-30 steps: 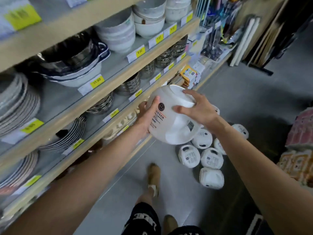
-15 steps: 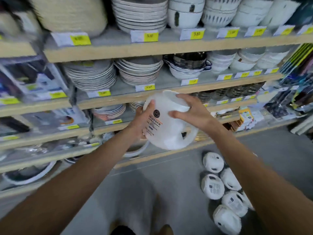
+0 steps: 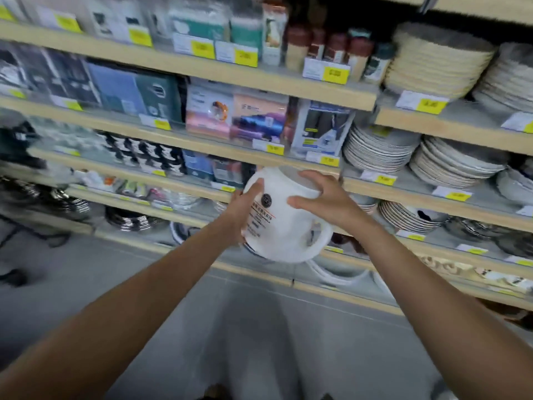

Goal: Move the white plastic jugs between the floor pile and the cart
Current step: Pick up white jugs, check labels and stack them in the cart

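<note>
A white plastic jug (image 3: 285, 226) with a round dark logo and a printed label is held in the air in front of the shelves, its handle at the lower right. My left hand (image 3: 240, 212) grips its left side, thumb across the front. My right hand (image 3: 323, 202) grips the top right, fingers curled over the jug's shoulder. Neither the floor pile of jugs nor the cart is in view.
A long wooden shelf unit (image 3: 259, 79) fills the background, with boxed goods on the left and stacks of plates (image 3: 380, 148) and bowls on the right. Grey floor (image 3: 259, 327) lies below my arms. A dark object (image 3: 17, 140) stands at the far left.
The view has swung left along the shelves with the jug still held in both hands. The floor pile of jugs has dropped out of sight.
</note>
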